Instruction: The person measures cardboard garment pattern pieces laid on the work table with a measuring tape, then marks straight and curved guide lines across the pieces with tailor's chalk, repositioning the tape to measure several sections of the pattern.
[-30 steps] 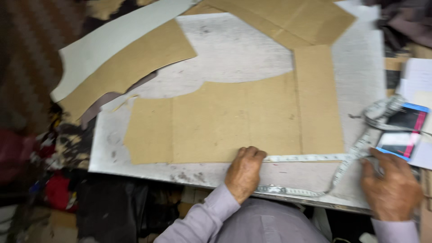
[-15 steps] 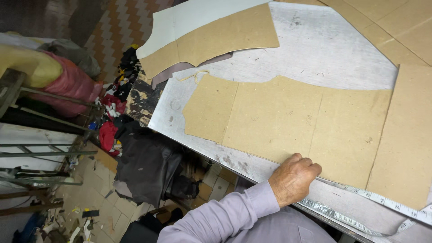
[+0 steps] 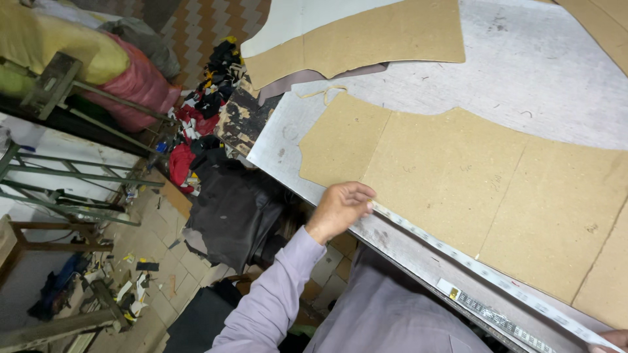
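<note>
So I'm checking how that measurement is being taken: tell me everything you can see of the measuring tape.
The measuring tape is a flat, pale, flexible strip with fine markings, stretched taut along the lower edge of the large brown cardboard pattern piece on the worn white table. The left hand pins its end at the pattern's lower left corner. It runs diagonally to the lower right, where a doubled-back darker stretch lies beside it.

- The left hand (image 3: 340, 208) pins one end of a white measuring tape (image 3: 458, 256) against the near edge of a large brown cardboard pattern (image 3: 471, 189).
- The tape runs taut along that edge toward the lower right, where only the fingertips of the right hand (image 3: 611, 340) show.
- The pattern lies flat on a scuffed white worktop (image 3: 543, 72).
- Another cardboard piece (image 3: 366, 39) lies farther back.
- Fabric scraps (image 3: 203, 124) litter the floor at left.
</note>
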Available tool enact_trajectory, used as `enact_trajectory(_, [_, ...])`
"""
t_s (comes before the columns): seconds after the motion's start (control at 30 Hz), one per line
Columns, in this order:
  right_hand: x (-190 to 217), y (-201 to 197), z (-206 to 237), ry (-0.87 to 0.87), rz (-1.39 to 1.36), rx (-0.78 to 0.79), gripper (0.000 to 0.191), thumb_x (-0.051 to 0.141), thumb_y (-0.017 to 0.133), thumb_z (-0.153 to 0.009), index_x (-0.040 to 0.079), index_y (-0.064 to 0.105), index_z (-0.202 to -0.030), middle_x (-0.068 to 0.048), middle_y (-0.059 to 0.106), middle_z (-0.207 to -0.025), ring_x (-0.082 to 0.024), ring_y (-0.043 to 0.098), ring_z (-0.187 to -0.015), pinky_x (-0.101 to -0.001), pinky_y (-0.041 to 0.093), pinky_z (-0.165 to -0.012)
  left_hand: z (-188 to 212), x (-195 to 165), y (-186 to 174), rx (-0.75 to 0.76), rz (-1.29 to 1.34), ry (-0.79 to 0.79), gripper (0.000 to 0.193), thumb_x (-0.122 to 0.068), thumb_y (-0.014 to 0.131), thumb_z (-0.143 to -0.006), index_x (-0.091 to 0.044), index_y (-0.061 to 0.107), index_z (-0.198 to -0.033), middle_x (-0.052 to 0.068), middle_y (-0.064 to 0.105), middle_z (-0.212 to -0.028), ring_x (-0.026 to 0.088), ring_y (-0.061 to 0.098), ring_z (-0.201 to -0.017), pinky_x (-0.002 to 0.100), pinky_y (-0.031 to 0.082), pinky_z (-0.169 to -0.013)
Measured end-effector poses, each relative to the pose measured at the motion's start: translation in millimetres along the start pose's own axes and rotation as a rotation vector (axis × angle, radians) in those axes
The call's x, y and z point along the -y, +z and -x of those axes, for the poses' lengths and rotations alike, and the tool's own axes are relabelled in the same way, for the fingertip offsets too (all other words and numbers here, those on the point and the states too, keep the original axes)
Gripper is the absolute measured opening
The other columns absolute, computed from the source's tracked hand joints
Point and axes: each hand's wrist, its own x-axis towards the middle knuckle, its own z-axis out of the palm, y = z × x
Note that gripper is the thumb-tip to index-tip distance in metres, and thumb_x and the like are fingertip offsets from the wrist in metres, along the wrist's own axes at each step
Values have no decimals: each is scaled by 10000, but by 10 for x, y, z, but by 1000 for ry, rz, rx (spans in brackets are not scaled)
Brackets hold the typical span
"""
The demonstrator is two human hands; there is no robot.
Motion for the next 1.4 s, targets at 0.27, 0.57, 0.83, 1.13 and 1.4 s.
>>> enact_trajectory(0.27, [540, 131, -170, 36, 42, 13, 167, 145, 828, -891, 31, 822, -1013, -190, 819, -820, -271, 803, -781, -381, 640, -835, -209, 43, -961, -463, -300, 30, 255, -21, 827, -784, 11, 706, -1005, 128, 792, -888, 170, 753, -806, 277, 597, -725])
enact_trajectory(0.57, [1235, 247, -101, -9, 381, -20, 212, 246, 787, -911, 82, 869, -1017, -108, 757, -703, -208, 662, -574, -322, 621, -562, -187, -11, -1144, -703, -497, 74, 477, -35, 916, -697, 18, 593, -1044, 162, 795, -842, 211, 765, -818, 324, 580, -807])
enact_trajectory(0.83, [1057, 224, -208, -40, 311, 12, 254, 282, 779, -899, 70, 836, -1027, -123, 716, -745, -218, 659, -587, -328, 607, -554, -255, 285, -1210, -701, -296, 81, 481, -18, 896, -713, 43, 564, -1056, 190, 774, -950, 192, 782, -834, 310, 642, -738])
enact_trajectory(1.13, [1374, 43, -41, -25, 203, 91, 290, 317, 782, -918, 77, 840, -1069, -118, 714, -790, -202, 722, -651, -341, 605, -650, -322, 381, -1301, -672, -245, 85, 415, 16, 884, -693, 25, 624, -1016, 158, 783, -921, 175, 763, -814, 295, 615, -731])
enact_trajectory(1.4, [1748, -310, 351, -222, 67, 170, 266, 304, 779, -859, 65, 837, -960, -43, 820, -751, -133, 702, -719, -319, 573, -686, -201, 301, -1121, -673, -669, 321, 145, -21, 820, -832, -63, 744, -947, 84, 785, -876, 185, 770, -818, 316, 593, -749])
